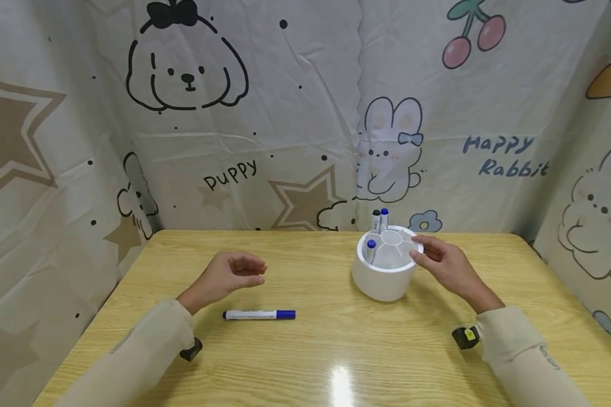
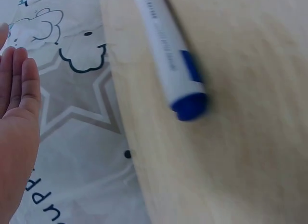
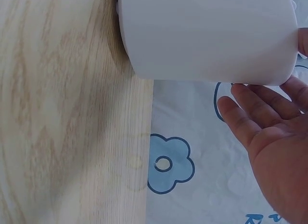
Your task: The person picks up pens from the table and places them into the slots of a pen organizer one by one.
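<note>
A white round pen holder [image 1: 384,282] with petal-shaped compartments stands upright at the right of the table. Two blue-capped markers [image 1: 370,251] and a black-topped marker [image 1: 375,221] stand in its left and back compartments. At the holder's right rim, my right hand [image 1: 450,268] has thumb and index fingertips spread along the edge; the right wrist view shows its other fingers lying loosely beside the wall. A white marker with a blue cap [image 1: 259,315] lies flat on the table, cap to the right. My left hand [image 1: 231,274] hovers behind it, fingers relaxed, holding nothing.
The light wooden table [image 1: 326,350] ends at a patterned cloth [image 1: 295,113] that hangs behind it and along both sides. Black wrist cameras [image 1: 465,337] sit below the beige sleeves [image 1: 516,333].
</note>
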A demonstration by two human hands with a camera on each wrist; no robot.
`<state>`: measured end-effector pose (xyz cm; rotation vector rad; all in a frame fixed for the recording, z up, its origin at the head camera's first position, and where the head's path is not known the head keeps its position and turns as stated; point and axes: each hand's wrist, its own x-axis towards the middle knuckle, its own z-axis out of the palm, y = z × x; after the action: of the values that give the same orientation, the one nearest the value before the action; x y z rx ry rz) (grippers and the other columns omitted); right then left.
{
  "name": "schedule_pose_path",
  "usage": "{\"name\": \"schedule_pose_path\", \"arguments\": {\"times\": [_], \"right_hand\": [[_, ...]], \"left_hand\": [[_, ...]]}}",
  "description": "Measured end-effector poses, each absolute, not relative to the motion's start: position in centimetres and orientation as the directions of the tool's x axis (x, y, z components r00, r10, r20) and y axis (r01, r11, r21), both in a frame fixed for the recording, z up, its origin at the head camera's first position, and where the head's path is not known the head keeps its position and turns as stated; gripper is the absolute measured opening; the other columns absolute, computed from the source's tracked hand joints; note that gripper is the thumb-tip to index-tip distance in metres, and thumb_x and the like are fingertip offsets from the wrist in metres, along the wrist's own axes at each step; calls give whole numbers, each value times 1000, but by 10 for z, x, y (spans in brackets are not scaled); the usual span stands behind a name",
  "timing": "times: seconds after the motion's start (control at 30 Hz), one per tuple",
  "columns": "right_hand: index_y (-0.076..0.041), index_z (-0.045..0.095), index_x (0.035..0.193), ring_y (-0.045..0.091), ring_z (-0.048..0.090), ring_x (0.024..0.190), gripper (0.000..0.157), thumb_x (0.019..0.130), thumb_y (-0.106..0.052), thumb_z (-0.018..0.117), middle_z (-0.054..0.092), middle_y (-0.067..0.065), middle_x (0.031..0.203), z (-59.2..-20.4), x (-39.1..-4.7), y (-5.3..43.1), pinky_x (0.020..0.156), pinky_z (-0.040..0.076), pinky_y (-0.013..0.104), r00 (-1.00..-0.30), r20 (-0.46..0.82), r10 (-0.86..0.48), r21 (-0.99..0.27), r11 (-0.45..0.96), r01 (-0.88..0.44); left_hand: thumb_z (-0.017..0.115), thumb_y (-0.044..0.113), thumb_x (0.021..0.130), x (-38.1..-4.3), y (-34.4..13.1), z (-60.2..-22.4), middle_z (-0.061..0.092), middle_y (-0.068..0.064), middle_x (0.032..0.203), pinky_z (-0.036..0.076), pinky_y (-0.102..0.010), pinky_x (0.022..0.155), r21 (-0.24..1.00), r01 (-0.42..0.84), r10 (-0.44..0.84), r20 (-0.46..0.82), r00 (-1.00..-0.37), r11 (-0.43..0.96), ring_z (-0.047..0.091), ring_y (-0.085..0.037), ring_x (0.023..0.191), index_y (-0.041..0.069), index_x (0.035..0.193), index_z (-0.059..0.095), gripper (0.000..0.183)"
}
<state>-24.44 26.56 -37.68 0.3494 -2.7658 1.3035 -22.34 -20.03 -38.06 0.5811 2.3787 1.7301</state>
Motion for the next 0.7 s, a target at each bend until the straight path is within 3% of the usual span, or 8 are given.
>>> {"name": "schedule_pose_path", "arguments": {"times": [0.33, 0.57, 0.7], "right_hand": [[6, 46, 144, 47, 53, 125, 59, 103, -35, 58, 47, 32, 143, -377, -242, 264, 98, 49, 53, -975, 143, -169, -751, 624, -219], [6, 47, 143, 48, 53, 125, 59, 103, -35, 58, 47, 32, 143, -378, -243, 266, 98, 48, 54, -972, 158, -174, -740, 631, -233], [6, 48, 142, 47, 54, 124, 57, 103, -33, 59, 48, 31, 142, -378, -243, 266, 97, 49, 53, -972, 163, -170, -743, 627, -235]], "left_hand": [[78, 6, 87, -209, -219, -395, 64, -33, 113, 59, -29, 81, 942, 186, 432, 50, -900, 279, 70, -18, 94, -10, 112, 66, 32], [79, 6, 86, -203, -233, -404, 68, -27, 111, 57, -24, 82, 913, 192, 459, 6, -889, 359, 66, -41, 105, -7, 111, 68, 30], [80, 8, 86, -200, -240, -409, 70, -20, 109, 56, -26, 85, 883, 196, 467, -29, -884, 426, 68, -34, 103, -5, 110, 69, 29]]}}
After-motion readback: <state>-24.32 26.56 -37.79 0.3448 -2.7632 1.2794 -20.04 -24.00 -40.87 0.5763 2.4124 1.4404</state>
